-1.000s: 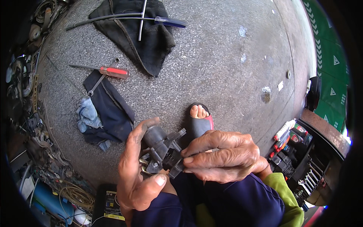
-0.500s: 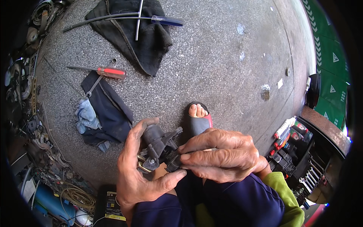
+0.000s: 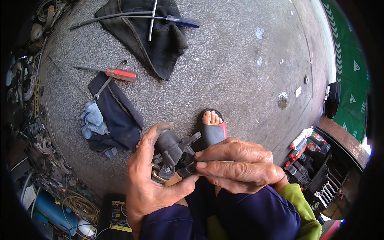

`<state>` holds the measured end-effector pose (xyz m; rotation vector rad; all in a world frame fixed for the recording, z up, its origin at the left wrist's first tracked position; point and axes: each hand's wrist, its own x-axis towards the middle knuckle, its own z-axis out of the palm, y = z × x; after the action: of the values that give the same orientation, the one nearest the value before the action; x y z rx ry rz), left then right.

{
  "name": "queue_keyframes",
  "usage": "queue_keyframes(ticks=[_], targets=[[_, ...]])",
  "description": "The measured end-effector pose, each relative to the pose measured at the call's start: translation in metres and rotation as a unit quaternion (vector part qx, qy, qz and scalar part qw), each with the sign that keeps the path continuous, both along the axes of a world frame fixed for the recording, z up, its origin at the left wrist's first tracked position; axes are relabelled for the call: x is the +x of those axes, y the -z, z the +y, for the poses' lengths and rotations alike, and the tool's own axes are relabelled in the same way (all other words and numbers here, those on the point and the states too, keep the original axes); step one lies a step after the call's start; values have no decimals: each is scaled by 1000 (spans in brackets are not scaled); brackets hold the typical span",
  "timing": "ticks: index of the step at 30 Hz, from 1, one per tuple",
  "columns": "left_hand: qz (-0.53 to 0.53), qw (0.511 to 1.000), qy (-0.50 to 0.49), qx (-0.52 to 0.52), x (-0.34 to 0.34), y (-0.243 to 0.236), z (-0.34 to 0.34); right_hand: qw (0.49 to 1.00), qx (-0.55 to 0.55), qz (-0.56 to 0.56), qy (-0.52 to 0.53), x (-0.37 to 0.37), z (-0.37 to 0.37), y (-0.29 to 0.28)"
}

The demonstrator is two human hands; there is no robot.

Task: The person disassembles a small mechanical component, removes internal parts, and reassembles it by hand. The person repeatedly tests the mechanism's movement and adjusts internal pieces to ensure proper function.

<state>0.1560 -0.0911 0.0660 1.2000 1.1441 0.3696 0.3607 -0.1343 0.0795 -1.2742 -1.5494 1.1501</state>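
A black mechanical part [image 3: 170,148], with a cylindrical body, a bolt and brass-coloured fittings, is held low in the middle of the view. My left hand [image 3: 148,180] is closed round its left side, thumb along the bottom edge. My right hand [image 3: 240,168] grips the part from the right, its fingertips pressed on a black piece [image 3: 188,170] at the lower right; what lies under those fingers is hidden. Behind the part is a sandalled foot [image 3: 212,130].
Screwdrivers [image 3: 122,75] [image 3: 182,22], a wrench [image 3: 105,87], a metal rod [image 3: 151,30], dark cloths [image 3: 162,54] [image 3: 120,124] and a light-blue rag [image 3: 94,118] lie on speckled pavement. Piled parts [image 3: 30,82] line the left; an open toolbox [image 3: 308,168] and green panels [image 3: 350,64] are right.
My left thumb has swung in toward the part's lower right, under my right fingertips. Both hands and the part have shifted slightly rightward in view.
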Motion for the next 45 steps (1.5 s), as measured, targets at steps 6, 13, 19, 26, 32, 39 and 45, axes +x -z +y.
queue_keyframes(ticks=[6, 13, 19, 26, 32, 39, 45], targets=[[12, 999, 9, 36, 1, 5, 0, 1000, 11, -9, -8, 0, 4, 0], [6, 995, 37, 92, -2, 11, -1, 999, -12, -38, 0, -2, 5, -3], [-87, 994, -57, -25, -1, 21, -4, 991, -41, -20, 125, -17, 5, 12], [-72, 996, -54, 15, 0, 24, -3, 995, -69, 18, 76, -9, 1, 13], [-24, 994, -40, 94, -2, 19, -4, 995, -68, 28, 72, -12, 6, 12], [5, 980, -43, 195, 0, 16, -8, 996, -59, 6, 73, -15, 5, 7], [8, 964, -26, 266, -2, 15, -5, 997, -49, 4, 59, -16, 6, 6]])
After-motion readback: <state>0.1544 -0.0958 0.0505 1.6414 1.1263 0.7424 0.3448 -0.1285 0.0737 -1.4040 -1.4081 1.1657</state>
